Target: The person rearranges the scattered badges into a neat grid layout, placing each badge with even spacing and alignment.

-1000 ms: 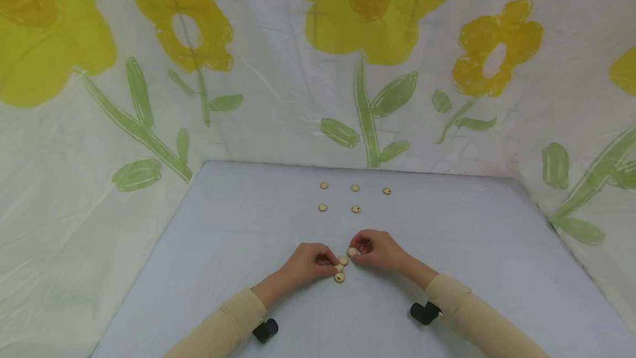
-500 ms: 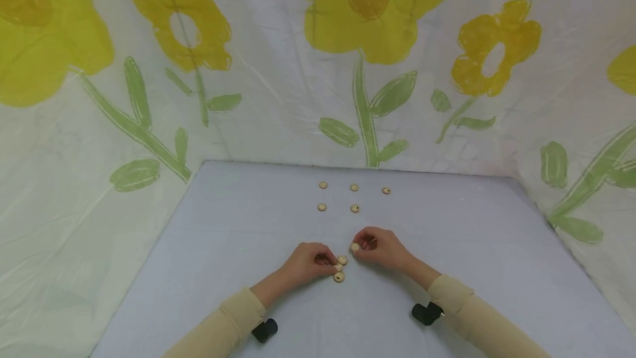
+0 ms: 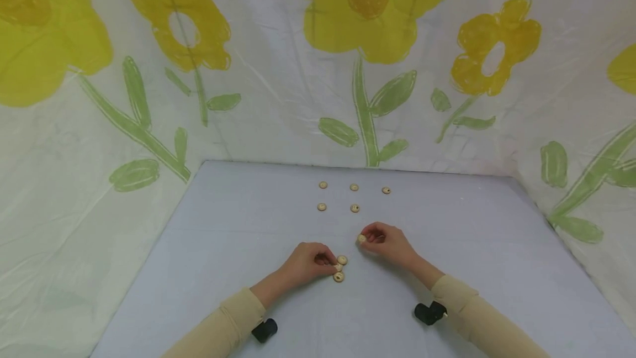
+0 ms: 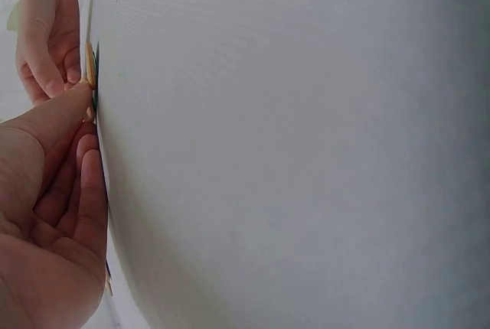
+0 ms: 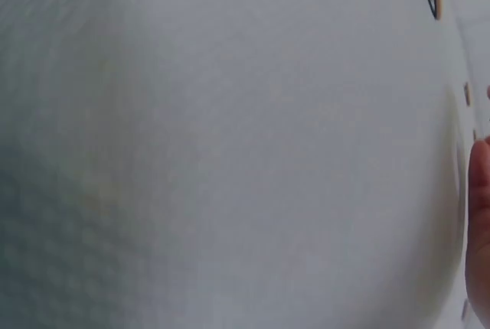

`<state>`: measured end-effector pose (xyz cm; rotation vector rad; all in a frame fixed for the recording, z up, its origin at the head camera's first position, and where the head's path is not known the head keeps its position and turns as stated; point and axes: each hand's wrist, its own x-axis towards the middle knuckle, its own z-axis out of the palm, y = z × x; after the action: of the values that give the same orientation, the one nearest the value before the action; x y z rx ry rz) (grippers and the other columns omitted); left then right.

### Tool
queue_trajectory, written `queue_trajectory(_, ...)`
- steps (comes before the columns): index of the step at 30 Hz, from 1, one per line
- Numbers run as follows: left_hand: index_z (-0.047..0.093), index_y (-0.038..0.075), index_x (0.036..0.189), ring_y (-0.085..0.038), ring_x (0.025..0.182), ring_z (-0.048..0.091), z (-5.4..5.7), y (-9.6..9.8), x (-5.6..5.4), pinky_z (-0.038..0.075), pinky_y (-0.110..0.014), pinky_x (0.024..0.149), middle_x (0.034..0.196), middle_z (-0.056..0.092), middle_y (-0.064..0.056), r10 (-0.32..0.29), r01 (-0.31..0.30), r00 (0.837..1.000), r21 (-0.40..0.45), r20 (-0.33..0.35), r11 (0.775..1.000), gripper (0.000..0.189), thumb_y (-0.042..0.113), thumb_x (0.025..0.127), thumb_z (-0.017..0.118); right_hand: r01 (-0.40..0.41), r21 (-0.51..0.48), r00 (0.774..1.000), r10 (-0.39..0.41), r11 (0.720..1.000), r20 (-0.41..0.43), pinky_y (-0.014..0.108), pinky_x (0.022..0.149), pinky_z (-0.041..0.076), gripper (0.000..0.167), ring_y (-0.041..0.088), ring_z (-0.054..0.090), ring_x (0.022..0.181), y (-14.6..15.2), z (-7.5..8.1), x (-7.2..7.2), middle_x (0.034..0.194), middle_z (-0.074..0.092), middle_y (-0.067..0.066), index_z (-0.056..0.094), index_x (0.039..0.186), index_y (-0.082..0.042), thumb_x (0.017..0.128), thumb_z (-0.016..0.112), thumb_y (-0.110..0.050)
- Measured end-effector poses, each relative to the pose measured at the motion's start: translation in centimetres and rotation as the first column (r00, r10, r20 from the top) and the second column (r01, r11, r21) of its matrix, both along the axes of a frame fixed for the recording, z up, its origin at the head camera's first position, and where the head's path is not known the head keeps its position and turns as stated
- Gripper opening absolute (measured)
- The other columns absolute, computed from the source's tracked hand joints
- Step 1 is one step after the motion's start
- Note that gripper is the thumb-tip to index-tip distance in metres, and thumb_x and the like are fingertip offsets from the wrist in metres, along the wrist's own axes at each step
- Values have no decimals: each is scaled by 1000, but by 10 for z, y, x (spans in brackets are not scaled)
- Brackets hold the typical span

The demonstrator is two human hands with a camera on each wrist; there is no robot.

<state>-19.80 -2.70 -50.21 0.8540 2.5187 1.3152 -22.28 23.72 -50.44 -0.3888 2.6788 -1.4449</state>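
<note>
In the head view my right hand (image 3: 390, 243) pinches a small round pale wooden disc (image 3: 361, 238) between thumb and fingertips, up and right of a little cluster. My left hand (image 3: 310, 262) has thumb and fingertips on the middle disc (image 3: 339, 267) of that cluster, partly covering it. Another disc (image 3: 342, 259) lies just beyond it, and a disc with a dark mark (image 3: 339, 277) lies on the near side. The left wrist view shows my left thumb and fingers by a disc seen edge-on (image 4: 90, 65). Only part of my right hand (image 5: 480, 222) appears in the right wrist view.
Farther back on the pale table (image 3: 238, 203) lie several more discs in two rows, including a back right one (image 3: 386, 190) and a front left one (image 3: 322, 206). A flower-painted sheet (image 3: 278, 98) hangs behind the table. Black wrist devices (image 3: 430, 312) sit under the sleeves.
My right hand has moved away from the cluster, up and to the right, carrying its wooden disc. The left hand has stayed at the middle disc.
</note>
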Motion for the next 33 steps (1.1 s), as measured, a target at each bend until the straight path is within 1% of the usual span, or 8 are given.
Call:
queue_trajectory(7, 73, 11, 87, -2, 74, 59, -1, 0, -1, 51, -21, 69, 82, 67, 7, -3, 3, 1000, 0, -14, 1000, 9, 14, 82, 79, 68, -43, 997, -66, 997, 48, 25, 75, 51, 25, 16, 60, 84, 6, 1, -4, 87, 64, 0, 68, 102, -9, 82, 80, -18)
queue_trajectory(11, 73, 11, 88, -2, 74, 59, 0, 0, 0, 51, -21, 70, 82, 68, 7, -5, 5, 1000, -1, -25, 1000, 9, 13, 82, 79, 89, -41, 996, -87, 995, 35, 25, 76, 51, 26, 16, 60, 85, 10, 2, -7, 88, 65, 1, 68, 103, -6, 82, 79, -17)
queue_trajectory(15, 73, 10, 88, -2, 74, 59, 1, 0, 1, 51, -21, 69, 81, 67, 7, -4, 4, 1000, -2, -24, 1000, 9, 12, 82, 79, 132, -23, 991, -132, 991, 23, 24, 75, 51, 25, 15, 60, 84, 15, 1, -12, 88, 65, 3, 68, 103, -5, 82, 79, -16)
queue_trajectory(20, 73, 9, 88, -2, 74, 59, 2, 0, 3, 51, -21, 69, 82, 68, 5, -5, 5, 1000, 0, -22, 1000, 9, 11, 82, 79, 189, 0, 982, -189, 982, 8, 23, 72, 50, 25, 13, 60, 82, 23, -4, -20, 88, 66, 2, 69, 103, -7, 82, 79, -17)
queue_trajectory(27, 73, 9, 88, -2, 74, 59, 3, -1, 3, 51, -21, 69, 83, 69, 3, -5, 5, 1000, 24, 3, 1000, 9, 11, 82, 79, 232, 8, 973, -232, 973, 7, 26, 71, 49, 28, 16, 60, 83, 32, -3, -28, 90, 66, 5, 69, 105, -6, 83, 79, -20)
queue_trajectory(33, 73, 10, 88, -2, 74, 60, 1, -1, 1, 51, -21, 69, 83, 68, 5, -5, 4, 1000, 29, 8, 1000, 9, 12, 82, 79, 261, 30, 965, -262, 965, 8, 25, 73, 48, 30, 15, 60, 85, 39, -3, -34, 94, 67, 5, 68, 108, -5, 84, 78, -20)
